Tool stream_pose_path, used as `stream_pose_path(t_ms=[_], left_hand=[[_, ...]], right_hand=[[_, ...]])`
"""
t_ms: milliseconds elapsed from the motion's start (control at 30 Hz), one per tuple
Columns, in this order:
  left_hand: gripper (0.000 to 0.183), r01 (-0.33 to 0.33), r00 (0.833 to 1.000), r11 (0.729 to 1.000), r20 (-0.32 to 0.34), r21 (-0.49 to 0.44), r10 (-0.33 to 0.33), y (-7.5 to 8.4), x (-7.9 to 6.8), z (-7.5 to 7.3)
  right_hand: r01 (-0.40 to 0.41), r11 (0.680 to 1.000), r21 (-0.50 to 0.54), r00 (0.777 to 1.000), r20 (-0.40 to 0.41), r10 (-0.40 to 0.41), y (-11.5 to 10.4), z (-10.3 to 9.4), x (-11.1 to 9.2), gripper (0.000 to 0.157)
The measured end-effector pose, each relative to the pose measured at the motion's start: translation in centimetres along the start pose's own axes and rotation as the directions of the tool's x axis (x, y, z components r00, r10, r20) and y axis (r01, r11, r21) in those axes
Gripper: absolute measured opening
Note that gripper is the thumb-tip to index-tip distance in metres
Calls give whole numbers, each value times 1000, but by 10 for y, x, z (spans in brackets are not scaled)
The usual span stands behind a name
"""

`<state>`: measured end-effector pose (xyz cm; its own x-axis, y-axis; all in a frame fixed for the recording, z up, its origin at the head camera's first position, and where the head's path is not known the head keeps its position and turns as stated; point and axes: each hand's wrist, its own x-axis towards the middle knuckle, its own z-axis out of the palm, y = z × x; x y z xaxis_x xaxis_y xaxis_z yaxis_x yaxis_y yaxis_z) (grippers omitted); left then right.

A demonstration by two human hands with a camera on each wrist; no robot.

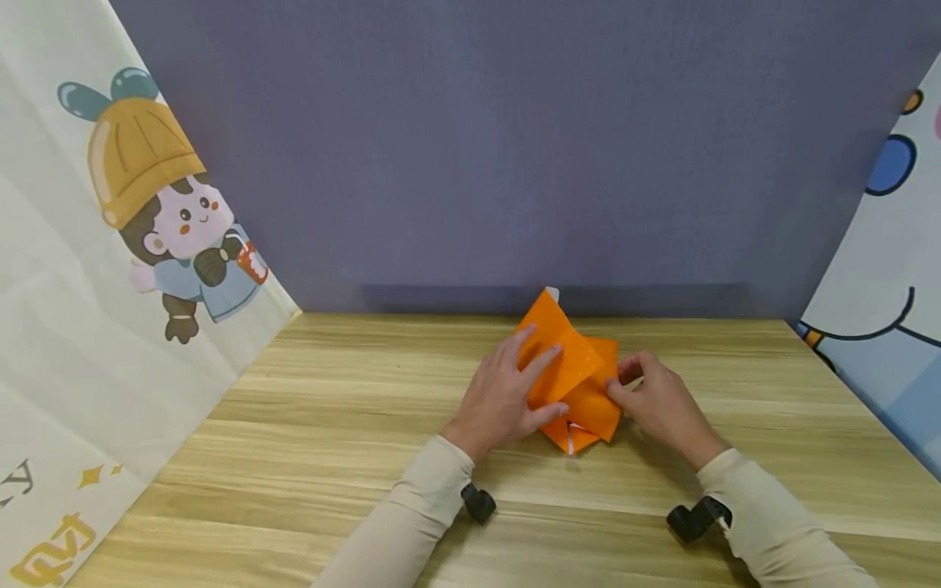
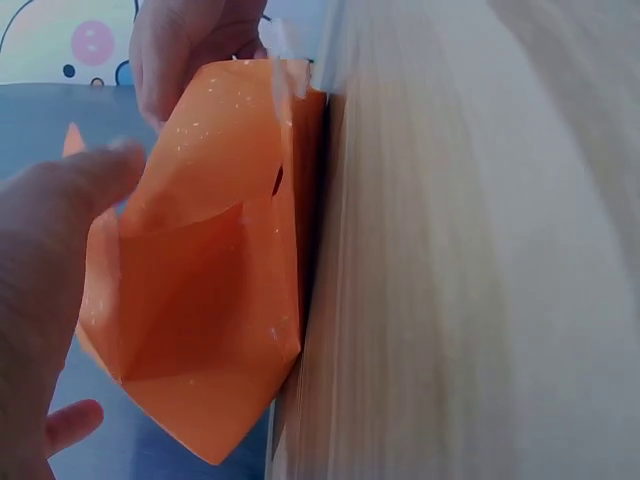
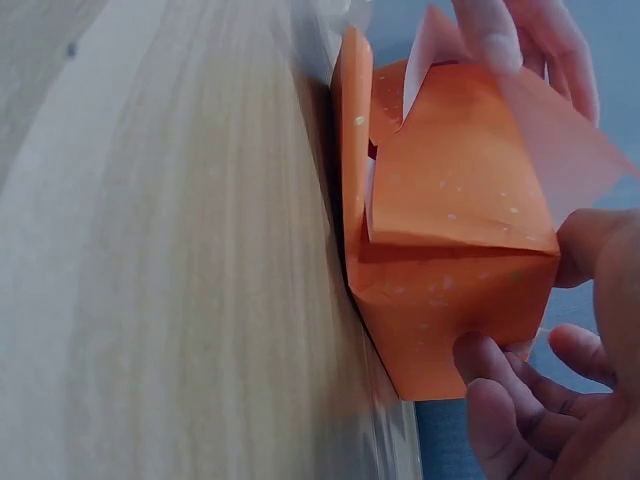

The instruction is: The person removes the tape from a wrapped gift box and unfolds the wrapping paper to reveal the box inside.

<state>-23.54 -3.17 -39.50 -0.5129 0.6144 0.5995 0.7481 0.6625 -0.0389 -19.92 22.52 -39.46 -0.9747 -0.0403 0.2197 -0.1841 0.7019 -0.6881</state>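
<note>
left wrist shows a hollow in orange paper (image 2: pixel 200 270), hidden from head.

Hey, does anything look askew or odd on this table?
Yes, the folded orange paper under the left hand: its raised flap sits askew over the boxy part, and a whitish strip sticks out at its near end. It may simply be half-folded. Nothing looks spilled.

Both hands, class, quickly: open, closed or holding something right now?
Left hand: open, spread over the orange paper.
Right hand: closed, pinching the orange paper's edge.
</note>
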Motion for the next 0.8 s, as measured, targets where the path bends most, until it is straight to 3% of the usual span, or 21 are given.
stream_pose_path(t_ms=[133,300,600,800], left_hand=[[70,-4,990,1000,-142,-28,0,-2,4,-3],[72,-49,947,996,-320,-76,22,-10,10,-8],[66,-83,923,989,-384,-122,30,-21,16,-15],[67,-104,901,981,-432,-162,25,-23,19,-19]], right_hand=[[29,999,26,1000,7,-29,2,-2,2,41],[58,997,44,998,22,-59,4,-5,6,51],[90,996,10,995,36,-90,5,-10,9,57],[174,983,-60,985,-2,-175,8,-12,10,38]])
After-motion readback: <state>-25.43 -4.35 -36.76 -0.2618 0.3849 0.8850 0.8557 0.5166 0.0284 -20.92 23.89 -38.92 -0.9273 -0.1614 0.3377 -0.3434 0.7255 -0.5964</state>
